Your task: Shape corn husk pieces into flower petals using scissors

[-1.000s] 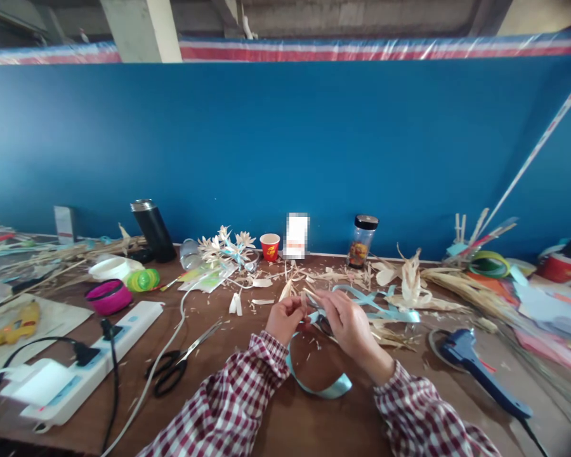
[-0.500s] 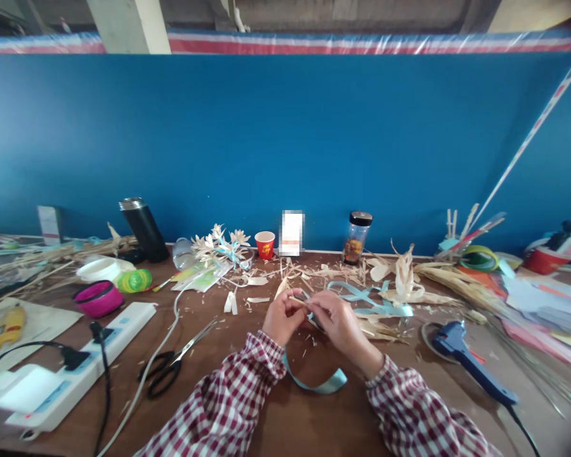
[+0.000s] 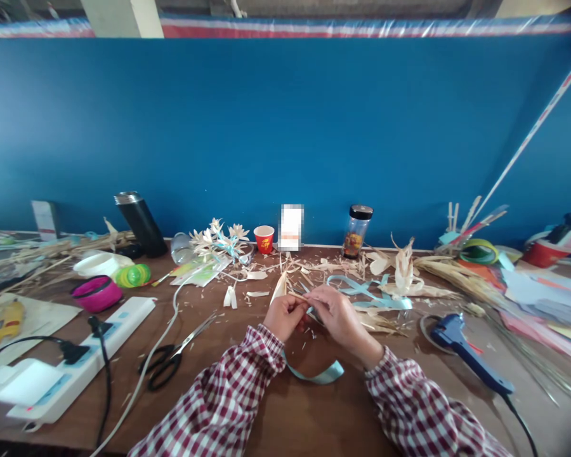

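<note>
Both hands pinch one pale husk strip above the table.

Left hand [image 3: 282, 315] and right hand [image 3: 337, 315] have fingertips closed on the husk strip [image 3: 299, 297], which bridges them; its pointed end rises just beyond the left fingers. Judgement: keep both pinches near the meeting point, strip taut, twisting gently. Light-blue ribbon [image 3: 320, 376] loops below the wrists; scissors [image 3: 171, 357] lie off to the left, glue gun [image 3: 461, 346] to the right.

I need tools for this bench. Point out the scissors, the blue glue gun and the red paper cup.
scissors [image 3: 164, 367]: head view, on the black handles.
blue glue gun [image 3: 461, 349]: head view, on the body.
red paper cup [image 3: 264, 239]: head view, on the front wall.
</note>
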Demonstrator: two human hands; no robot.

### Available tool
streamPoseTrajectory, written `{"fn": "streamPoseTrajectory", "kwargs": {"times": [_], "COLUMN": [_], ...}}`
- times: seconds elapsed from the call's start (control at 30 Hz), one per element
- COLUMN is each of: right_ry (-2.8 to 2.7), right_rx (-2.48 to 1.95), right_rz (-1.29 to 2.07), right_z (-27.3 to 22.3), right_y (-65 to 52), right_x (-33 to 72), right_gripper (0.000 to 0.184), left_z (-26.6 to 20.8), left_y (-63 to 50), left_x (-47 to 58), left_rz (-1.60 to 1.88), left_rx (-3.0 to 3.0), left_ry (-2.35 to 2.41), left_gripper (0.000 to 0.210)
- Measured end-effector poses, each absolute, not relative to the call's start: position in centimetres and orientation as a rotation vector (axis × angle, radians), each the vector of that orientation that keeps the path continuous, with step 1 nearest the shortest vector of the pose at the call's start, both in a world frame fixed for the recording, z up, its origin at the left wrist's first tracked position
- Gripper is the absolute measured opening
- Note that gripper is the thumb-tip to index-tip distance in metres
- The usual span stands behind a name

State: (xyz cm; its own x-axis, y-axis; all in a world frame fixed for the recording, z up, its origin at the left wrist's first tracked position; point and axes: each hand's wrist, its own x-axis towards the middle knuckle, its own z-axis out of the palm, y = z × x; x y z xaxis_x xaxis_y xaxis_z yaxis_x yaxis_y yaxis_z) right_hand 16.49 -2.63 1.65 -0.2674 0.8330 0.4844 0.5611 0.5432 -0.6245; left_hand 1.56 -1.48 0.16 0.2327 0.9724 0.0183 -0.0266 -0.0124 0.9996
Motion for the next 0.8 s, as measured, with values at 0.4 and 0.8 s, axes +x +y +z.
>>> {"fn": "streamPoseTrajectory", "kwargs": {"times": [0.4,0.8], "right_ry": [-1.877,-1.725], "right_rx": [-1.409,-1.170], "right_rz": [0.149,0.281], "right_z": [1.6,1.6], "right_y": [-1.4,-1.4], "right_x": [17.8,17.6], "right_gripper": [0.023,0.021], "left_z": [0.7,-0.3], "left_y": [-1.7,-0.1], "left_x": [1.5,1.4], "left_rz": [1.008,1.273], "left_rx": [1.305,0.720], "left_ry": [0.956,0.918], "left_gripper": [0.025,0.030]}}
